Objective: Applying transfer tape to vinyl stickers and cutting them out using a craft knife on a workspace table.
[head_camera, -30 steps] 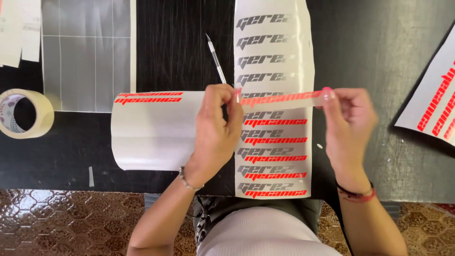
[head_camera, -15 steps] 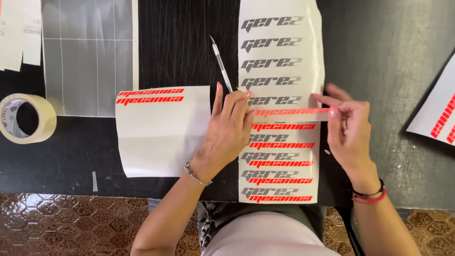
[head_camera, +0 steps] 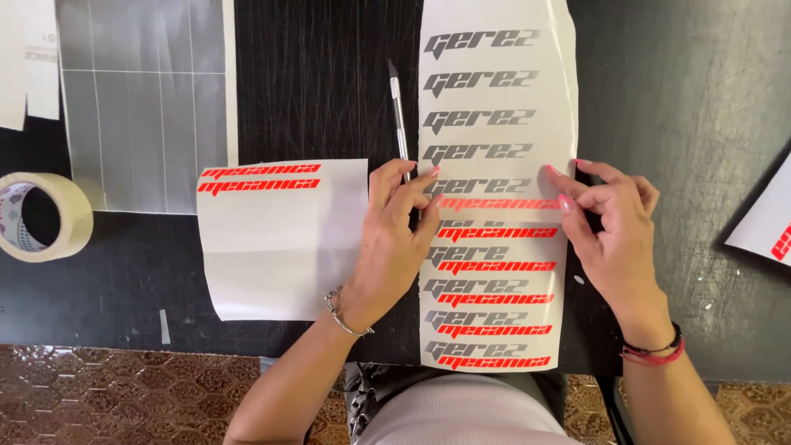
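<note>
A long white backing sheet (head_camera: 494, 107) lies upright on the black table (head_camera: 684, 99), with rows of grey lettering and red lettering under the lower rows. A thin red lettering strip (head_camera: 498, 203) lies across it beneath the fifth grey row. The fingertips of my left hand (head_camera: 395, 239) hold the strip's left end down. The strip's right end is pinched under the fingers of my right hand (head_camera: 610, 231). A slim craft knife (head_camera: 400, 115) lies just left of the sheet, its handle passing under my left fingers.
A smaller white sheet (head_camera: 280, 247) with two red lettering rows lies left of my left hand. A grey vinyl sheet (head_camera: 144, 107) is at the back left, a masking tape roll (head_camera: 41, 216) at the left edge, another sheet corner (head_camera: 766, 227) far right.
Both hands have lowered the red strip from above the sheet onto it and brought it a row nearer the top. The view has shifted slightly.
</note>
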